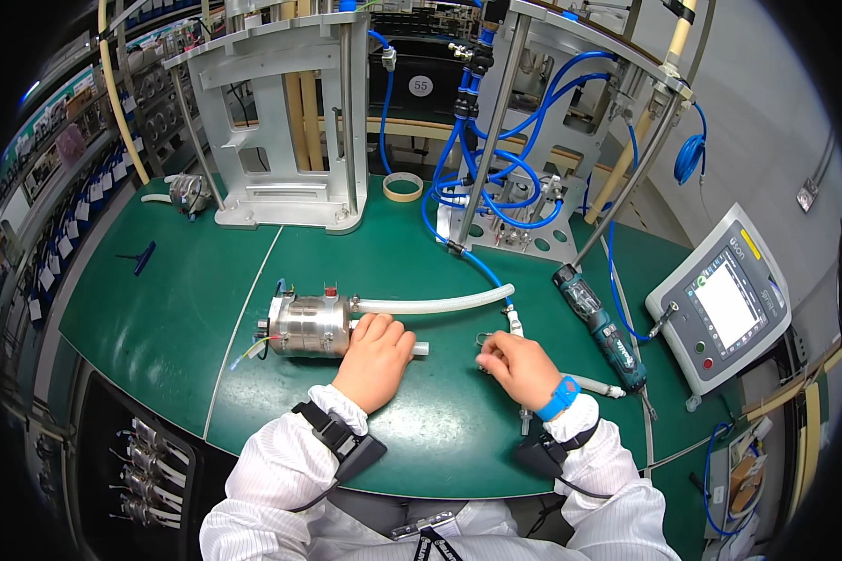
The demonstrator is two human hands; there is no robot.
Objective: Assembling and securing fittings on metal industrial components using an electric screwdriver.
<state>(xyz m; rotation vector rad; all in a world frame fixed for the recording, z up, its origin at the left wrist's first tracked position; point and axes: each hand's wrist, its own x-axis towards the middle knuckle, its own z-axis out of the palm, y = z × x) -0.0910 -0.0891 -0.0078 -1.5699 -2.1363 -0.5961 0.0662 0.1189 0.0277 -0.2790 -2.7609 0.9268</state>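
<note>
A silver metal cylinder (311,325) with loose coloured wires lies on its side on the green table. From its right end a long translucent hose (430,304) runs to the right. My left hand (374,360) is beside that end, its fingers closed on a short translucent tube (421,349) whose tip sticks out past them. My right hand (522,370) has thumb and forefinger pinched at a small metal wire loop (482,338), which is mostly hidden. Just behind this hand, a white hose fitting (515,323) joins a blue air hose (482,268).
A teal cordless driver (601,327) and a tester with a screen (725,299) stand at right. Two metal fixtures (281,192) rise behind, with a tape roll (402,187) between. A small blue T-shaped tool (140,258) lies far left. A bin of cylinders (145,458) sits lower left.
</note>
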